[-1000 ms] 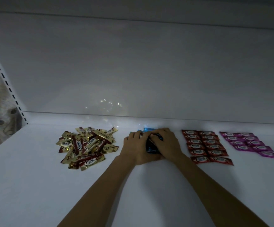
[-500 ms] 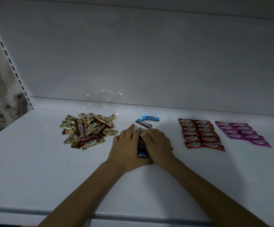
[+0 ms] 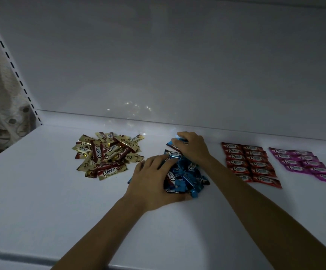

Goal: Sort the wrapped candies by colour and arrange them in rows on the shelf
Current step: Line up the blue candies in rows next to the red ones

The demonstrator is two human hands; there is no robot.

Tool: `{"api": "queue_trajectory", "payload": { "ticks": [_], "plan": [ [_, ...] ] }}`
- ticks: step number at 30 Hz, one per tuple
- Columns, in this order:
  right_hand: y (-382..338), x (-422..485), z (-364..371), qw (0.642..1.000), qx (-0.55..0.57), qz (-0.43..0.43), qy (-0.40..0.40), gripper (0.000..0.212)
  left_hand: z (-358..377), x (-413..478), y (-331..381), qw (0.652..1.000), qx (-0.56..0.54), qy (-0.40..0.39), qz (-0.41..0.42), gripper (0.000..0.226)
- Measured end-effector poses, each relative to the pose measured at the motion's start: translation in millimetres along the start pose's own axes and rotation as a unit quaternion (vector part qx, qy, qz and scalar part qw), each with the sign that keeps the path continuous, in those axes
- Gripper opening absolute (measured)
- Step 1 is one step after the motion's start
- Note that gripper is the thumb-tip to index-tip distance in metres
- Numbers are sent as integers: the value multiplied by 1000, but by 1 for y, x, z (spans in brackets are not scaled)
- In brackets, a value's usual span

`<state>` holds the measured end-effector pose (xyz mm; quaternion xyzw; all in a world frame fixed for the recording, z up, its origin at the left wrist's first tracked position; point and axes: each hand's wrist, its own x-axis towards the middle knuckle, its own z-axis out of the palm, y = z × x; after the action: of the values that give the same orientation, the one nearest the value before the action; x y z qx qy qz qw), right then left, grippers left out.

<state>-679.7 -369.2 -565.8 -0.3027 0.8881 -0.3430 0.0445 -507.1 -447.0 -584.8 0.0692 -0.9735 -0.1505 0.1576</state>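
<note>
Moved right hand [image 3: 192, 148] off shiny blue wrapped candy heap [image 3: 187, 176] to blue candy [image 3: 173, 144] by shelf's [image 3: 51, 191] back edge, grip unclear; left hand [image 3: 150, 180] flat on heap; blue rows starting.

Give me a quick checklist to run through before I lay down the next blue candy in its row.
1. Blue pile kept together under the left hand: ok.
2. Blue row begun: laid-out blue candies lie behind the pile, with the right hand over them: ok.
3. Right hand pinching a candy or only pressing it: cannot tell.
4. Shelf bare between the right hand and the red rows: ok.
5. Red rows and pink rows lying tidy: ok.
6. Gold pile arranged in rows: not ok, it is a loose heap.
</note>
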Motion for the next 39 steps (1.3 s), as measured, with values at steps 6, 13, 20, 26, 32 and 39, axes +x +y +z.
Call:
{"api": "queue_trajectory", "payload": {
  "ticks": [6,13,20,26,32,39],
  "plan": [
    [-3,-24,0,998,-5,-58,-30,42,1,-1,2,997,50,48,16,112],
    [13,-85,3,995,-5,-93,-21,28,0,-10,3,997,-54,9,54,117],
    [7,-108,0,994,72,-82,-5,23,-6,-10,-6,996,-18,-27,81,102],
    [7,-89,-4,994,88,-70,-6,23,-5,-7,-18,988,-111,66,87,43],
    [5,-96,-5,991,102,-85,-13,35,-6,-2,-20,974,-180,120,64,29],
    [12,-100,-1,989,53,-136,30,45,-12,3,-18,952,-281,125,-13,19]
  ]
}}
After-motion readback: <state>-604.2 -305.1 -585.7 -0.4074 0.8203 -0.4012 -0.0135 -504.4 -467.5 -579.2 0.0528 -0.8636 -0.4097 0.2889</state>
